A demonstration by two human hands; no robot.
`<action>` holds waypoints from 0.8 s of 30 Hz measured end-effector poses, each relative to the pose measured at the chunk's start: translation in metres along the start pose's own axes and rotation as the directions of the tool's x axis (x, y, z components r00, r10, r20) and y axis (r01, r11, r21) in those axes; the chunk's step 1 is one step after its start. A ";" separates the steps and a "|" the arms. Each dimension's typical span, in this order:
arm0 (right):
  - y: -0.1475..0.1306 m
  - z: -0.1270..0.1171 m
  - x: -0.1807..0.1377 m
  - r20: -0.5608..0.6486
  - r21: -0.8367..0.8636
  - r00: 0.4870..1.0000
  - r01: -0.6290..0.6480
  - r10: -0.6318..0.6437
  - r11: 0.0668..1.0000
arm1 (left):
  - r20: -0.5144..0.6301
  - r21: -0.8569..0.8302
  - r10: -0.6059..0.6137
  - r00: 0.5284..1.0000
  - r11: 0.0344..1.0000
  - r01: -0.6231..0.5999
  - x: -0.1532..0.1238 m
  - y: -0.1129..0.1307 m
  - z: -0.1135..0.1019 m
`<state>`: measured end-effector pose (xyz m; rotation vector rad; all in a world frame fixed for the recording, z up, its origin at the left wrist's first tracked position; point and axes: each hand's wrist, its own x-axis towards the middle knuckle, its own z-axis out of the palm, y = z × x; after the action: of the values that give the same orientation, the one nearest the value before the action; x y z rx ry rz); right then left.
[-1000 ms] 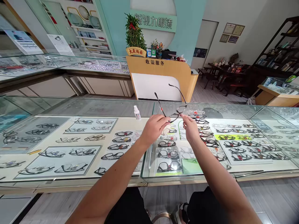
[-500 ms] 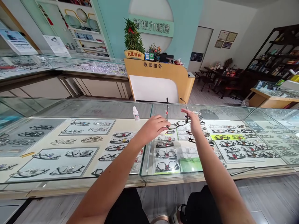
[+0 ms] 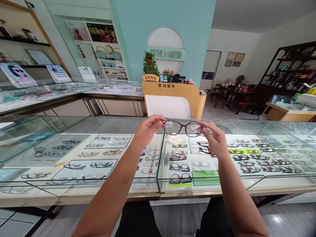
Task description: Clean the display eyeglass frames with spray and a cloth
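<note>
A pair of dark-framed eyeglasses is held up over the glass counter, its lenses upright and its front roughly level. My left hand pinches the frame's left end between thumb and fingers. At the opposite end, my right hand grips the frame near the hinge in the same way. The temples are mostly hidden. Below the glasses, a crumpled white cloth lies on the counter top.
The glass display counter spans the front, with rows of eyeglasses inside. A green card lies within it. Farther back stand a wooden cashier desk, a potted plant and another display case at left.
The eyeglasses have turned from temples pointing up to lenses standing upright. My right fingers have closed on the frame's end. The view has tilted up, and the small white bottle no longer shows.
</note>
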<state>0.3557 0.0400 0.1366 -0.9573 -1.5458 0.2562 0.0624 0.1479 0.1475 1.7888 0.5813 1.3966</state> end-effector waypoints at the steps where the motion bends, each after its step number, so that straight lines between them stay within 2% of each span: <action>1: -0.014 -0.003 0.003 -0.008 -0.043 0.998 0.063 -0.064 0.997 | -0.028 -0.011 0.027 0.999 1.000 -0.028 0.000 0.014 0.000; 6: -0.086 -0.020 0.030 -0.075 -0.202 0.942 0.307 -0.327 0.930 | -0.118 -0.097 0.196 0.973 0.973 -0.208 0.006 0.093 0.009; 11: -0.144 -0.033 0.046 -0.164 -0.259 0.879 0.400 -0.448 0.879 | -0.174 -0.118 0.361 0.916 0.916 -0.383 0.016 0.158 0.022; 19: -0.197 -0.049 0.060 -0.296 -0.225 0.773 0.515 -0.561 0.827 | -0.182 -0.138 0.459 0.870 0.864 -0.485 0.024 0.226 0.041; 24: -0.215 -0.059 0.062 -0.333 -0.247 0.733 0.539 -0.593 0.806 | -0.169 -0.118 0.524 0.835 0.830 -0.545 0.025 0.251 0.052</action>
<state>0.3242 -0.0743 0.3357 -0.5418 -1.4057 -0.4672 0.0925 0.0026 0.3583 1.8110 0.0056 1.8895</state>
